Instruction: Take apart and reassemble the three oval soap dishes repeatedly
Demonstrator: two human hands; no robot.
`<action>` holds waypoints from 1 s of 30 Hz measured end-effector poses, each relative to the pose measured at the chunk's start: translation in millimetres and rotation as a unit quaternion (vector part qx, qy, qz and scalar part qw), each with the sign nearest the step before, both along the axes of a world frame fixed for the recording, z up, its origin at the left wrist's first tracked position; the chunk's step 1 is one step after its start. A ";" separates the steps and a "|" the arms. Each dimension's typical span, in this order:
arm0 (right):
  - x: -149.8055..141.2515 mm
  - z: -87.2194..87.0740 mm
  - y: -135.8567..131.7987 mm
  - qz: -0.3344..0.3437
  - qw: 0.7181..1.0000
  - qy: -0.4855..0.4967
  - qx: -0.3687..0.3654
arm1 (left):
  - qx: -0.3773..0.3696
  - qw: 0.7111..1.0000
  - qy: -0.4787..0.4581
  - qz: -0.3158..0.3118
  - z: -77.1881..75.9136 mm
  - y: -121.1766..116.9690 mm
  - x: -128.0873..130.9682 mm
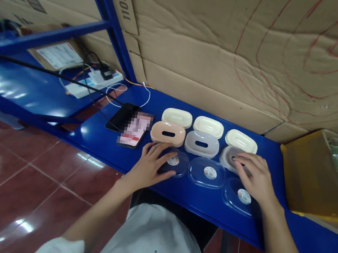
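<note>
Three cream soap-dish bases, the left one [176,118], middle one [208,126] and right one [241,141], form a back row. In front of them sit a peach slotted soap dish [168,133], a pale lavender one [202,143] and a grey one [227,157]. Nearest me lie three clear lids with round stickers: left [180,166], middle [206,173], right [238,196]. My left hand [150,164] spreads its fingers over the left lid, fingertips near the peach dish. My right hand [254,176] has thumb and fingers on the grey dish, partly hiding it.
A phone with a blurred screen [136,128] rests on a black object [121,116] at the left. To the right stands an open cardboard box [315,175] with wrapped green dishes. Cardboard [204,63] walls the back. A power strip [94,82] and cables lie left.
</note>
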State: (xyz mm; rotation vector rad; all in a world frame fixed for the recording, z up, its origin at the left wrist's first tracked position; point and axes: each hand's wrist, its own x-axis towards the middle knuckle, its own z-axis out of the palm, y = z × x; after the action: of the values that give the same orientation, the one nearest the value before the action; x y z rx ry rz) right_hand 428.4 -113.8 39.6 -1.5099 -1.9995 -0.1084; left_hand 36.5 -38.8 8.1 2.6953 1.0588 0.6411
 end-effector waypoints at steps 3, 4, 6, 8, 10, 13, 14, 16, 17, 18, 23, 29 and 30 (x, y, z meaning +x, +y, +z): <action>0.5 -0.1 0.3 0.004 1.000 -0.010 0.005 | 0.001 1.000 0.000 -0.004 -1.2 0.3 0.4; 0.9 -0.3 0.3 0.005 1.000 -0.013 0.007 | 0.004 1.000 -0.003 -0.007 -1.8 0.4 0.2; 1.9 -0.5 0.3 0.010 1.000 -0.020 0.012 | 0.018 1.000 -0.021 -0.015 -2.9 0.6 -1.2; 2.2 0.1 0.4 0.016 0.999 -0.024 0.017 | 0.027 0.998 -0.054 -0.013 -3.2 1.6 -4.3; 0.1 2.5 1.5 0.025 0.999 -0.027 0.015 | 0.032 0.996 -0.082 0.005 -1.7 5.3 -8.8; -9.9 9.9 7.8 0.062 0.997 -0.039 -0.008 | 0.045 0.994 -0.092 0.036 5.6 18.4 -15.7; -15.0 13.0 11.7 0.078 0.996 -0.047 -0.020 | 0.050 0.994 -0.092 0.038 9.3 24.8 -17.3; -26.8 19.2 22.6 0.105 0.992 -0.064 -0.040 | 0.051 0.994 -0.090 0.030 17.9 39.4 -18.9; -33.0 21.8 29.3 0.113 0.990 -0.071 -0.045 | 0.049 0.995 -0.086 0.021 22.1 46.9 -18.7; -39.1 24.1 36.6 0.119 0.989 -0.075 -0.047 | 0.045 0.996 -0.077 0.015 25.9 54.0 -17.9; -64.7 29.5 70.6 0.137 0.986 -0.075 -0.062 | -0.003 1.000 0.020 -0.002 35.6 80.2 -8.3; -75.3 28.1 82.2 0.152 0.983 -0.074 -0.076 | -0.063 0.995 0.077 0.005 33.1 98.7 -4.1; -74.6 27.8 82.0 0.151 0.983 -0.074 -0.080 | -0.072 0.994 0.077 0.000 31.8 101.2 -4.9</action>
State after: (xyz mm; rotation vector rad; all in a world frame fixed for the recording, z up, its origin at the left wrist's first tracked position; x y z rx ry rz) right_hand 353.8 -31.8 67.4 -1.3052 -2.3818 0.0701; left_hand 31.6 62.4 39.9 2.6517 1.0953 0.3462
